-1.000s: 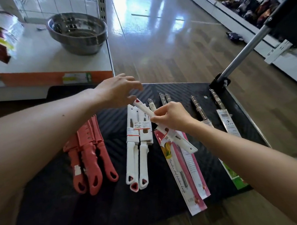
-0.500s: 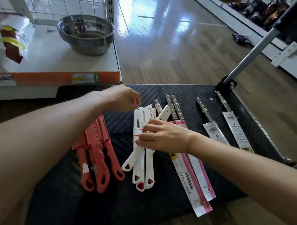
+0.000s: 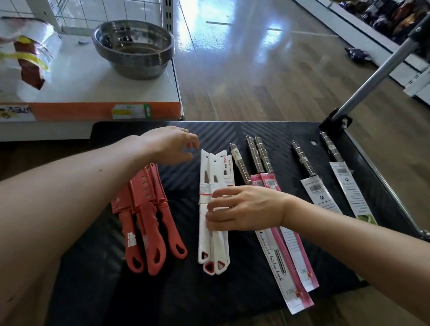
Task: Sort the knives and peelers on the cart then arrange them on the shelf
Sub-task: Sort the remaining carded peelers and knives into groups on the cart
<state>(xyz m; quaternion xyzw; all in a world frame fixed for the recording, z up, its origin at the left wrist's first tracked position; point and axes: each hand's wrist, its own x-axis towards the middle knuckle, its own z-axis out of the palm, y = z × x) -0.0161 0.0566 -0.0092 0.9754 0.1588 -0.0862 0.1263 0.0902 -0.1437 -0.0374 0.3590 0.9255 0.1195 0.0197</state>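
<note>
Knives lie in sorted groups on the black ribbed cart [image 3: 279,133], and we take its middle as the centre of the dial. Three white knives [image 3: 214,249] sit at the centre, side by side and touching. They wear slotted white sheaths with red-and-white labels, and their handles end in red triangular loops pointing to 6 o'clock. At 9 o'clock three red knives [image 3: 154,221] overlap in a fan, in holed red sheaths with looped handles and small stickers. Just to 1 o'clock of the white set lies a slim steel tool [image 3: 237,159]; whether it is a knife or a peeler we cannot tell. From 1 to 5 o'clock run two pink-sleeved knives [image 3: 296,255] with ribbed steel handles. At 2 to 3 o'clock two more steel-handled knives [image 3: 316,192] lie apart in white and green card sleeves with barcodes. Our right hand [image 3: 244,208] lies across the middle of the white knives, fingers straight and resting on them, gripping nothing. Our left hand [image 3: 168,144] hovers at 11 o'clock, fingers loosely curled and empty. Beyond the cart at 10 o'clock stands the white shelf [image 3: 84,83] with a steel bowl [image 3: 132,48] on it. A second ago the right hand held one white knife up, slanted over the pink sleeves. Half a second ago that knife lay askew across the other two, and now it is lined up with them. The left hand's fingers, bunched half a second ago, have loosened.
</note>
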